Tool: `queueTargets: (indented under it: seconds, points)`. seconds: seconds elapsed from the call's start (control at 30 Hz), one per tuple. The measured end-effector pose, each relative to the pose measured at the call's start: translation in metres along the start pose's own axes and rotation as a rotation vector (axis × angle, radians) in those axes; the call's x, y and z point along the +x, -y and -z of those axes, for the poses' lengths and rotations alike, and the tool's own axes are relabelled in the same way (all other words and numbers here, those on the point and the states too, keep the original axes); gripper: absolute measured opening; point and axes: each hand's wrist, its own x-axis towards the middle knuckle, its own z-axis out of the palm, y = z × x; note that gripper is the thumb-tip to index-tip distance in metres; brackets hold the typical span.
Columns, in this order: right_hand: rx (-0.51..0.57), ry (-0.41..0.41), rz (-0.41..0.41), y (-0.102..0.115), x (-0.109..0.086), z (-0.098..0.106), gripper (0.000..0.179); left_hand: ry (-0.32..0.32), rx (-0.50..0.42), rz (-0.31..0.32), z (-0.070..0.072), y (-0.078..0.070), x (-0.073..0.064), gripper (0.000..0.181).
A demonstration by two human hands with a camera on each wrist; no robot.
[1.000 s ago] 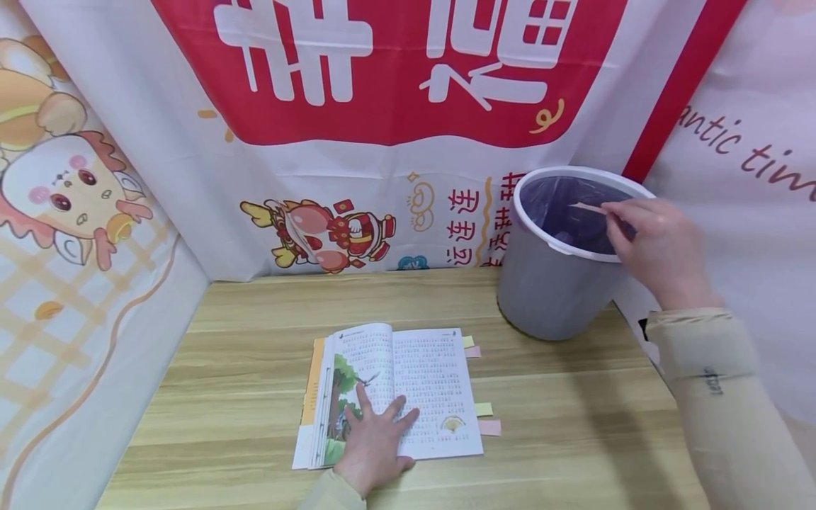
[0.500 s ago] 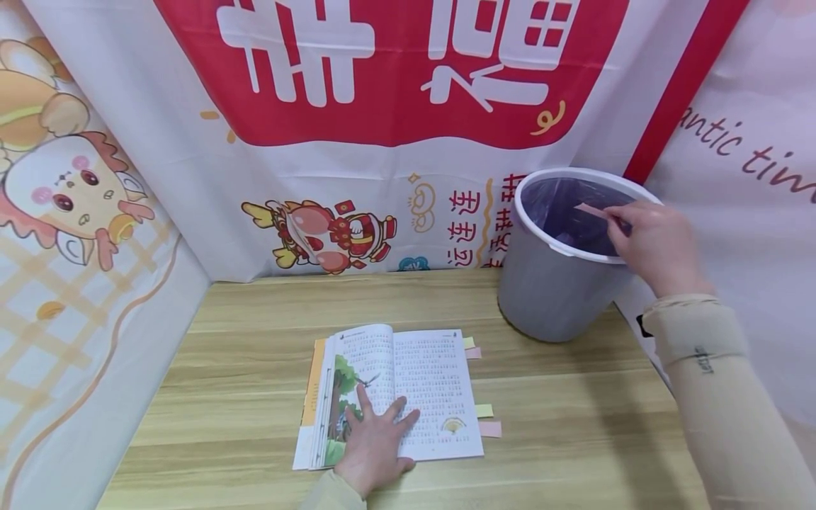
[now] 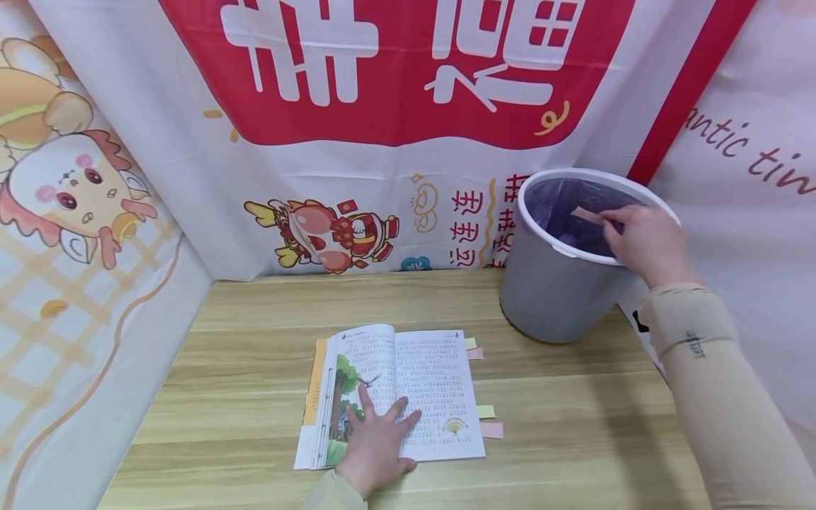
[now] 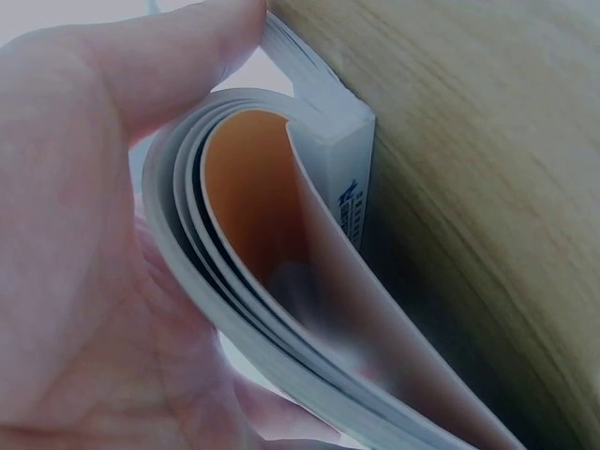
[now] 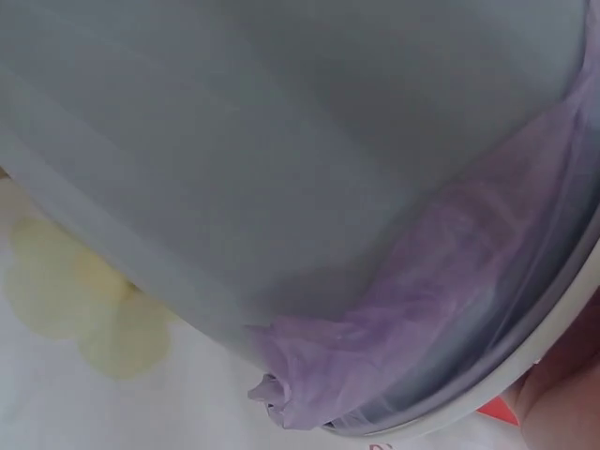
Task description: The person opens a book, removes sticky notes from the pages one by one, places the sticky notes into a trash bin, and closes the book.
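Observation:
My left hand (image 3: 376, 446) rests with spread fingers on an open book (image 3: 433, 397), holding its pages down across the lower middle. In the left wrist view the book's pages (image 4: 178, 216) bow upward in a curve beneath the palm. A small pink paper strip (image 3: 587, 214), like a sticky page tab, is pinched between the thumb and fingers of my right hand (image 3: 653, 244). That hand reaches over the rim of a grey trash can (image 3: 542, 297), and the strip overlaps the can's opening. The right wrist view shows mostly the can's outer wall, with only a bit of the hand (image 5: 562, 394).
Yellow and pink sticky tabs (image 3: 491, 430) stick out from the book's right edge. A purple bag (image 5: 422, 300) lines the can and folds over its rim. Printed cloth (image 3: 395, 163) hangs behind and beside the wooden table (image 3: 223, 382).
My right hand has shifted slightly left and down over the can, still pinching the pink strip. The left hand stays in place on the book.

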Motion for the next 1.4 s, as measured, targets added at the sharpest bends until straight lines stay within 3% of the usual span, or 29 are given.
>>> queueTargets:
  seconds: [0.27,0.57,0.87,1.13,1.27,1.4]
  points:
    - [0.015,0.03,-0.02,-0.001,-0.003,0.001,0.029,0.009,0.001,-0.001,0.0,-0.001,-0.001,0.079]
    - [0.104,-0.142,-0.001,0.02,-0.015,0.01,0.03,0.01,-0.018,0.002,0.001,-0.002,-0.002,0.079]
    - [0.216,-0.425,0.074,0.043,-0.052,0.003,0.028,0.013,0.001,-0.003,0.001,-0.001,-0.001,0.08]
    - [0.333,-0.577,0.112,0.059,-0.089,-0.011,0.027,0.005,-0.006,0.001,0.001,-0.001,0.0,0.078]
    - [0.378,-0.602,0.112,0.067,-0.108,-0.024,0.028,0.004,-0.003,0.002,0.001,-0.002,0.0,0.078]
    - [0.406,-0.569,0.105,0.074,-0.127,-0.037,0.028,0.005,-0.012,0.004,0.002,-0.003,0.0,0.077]
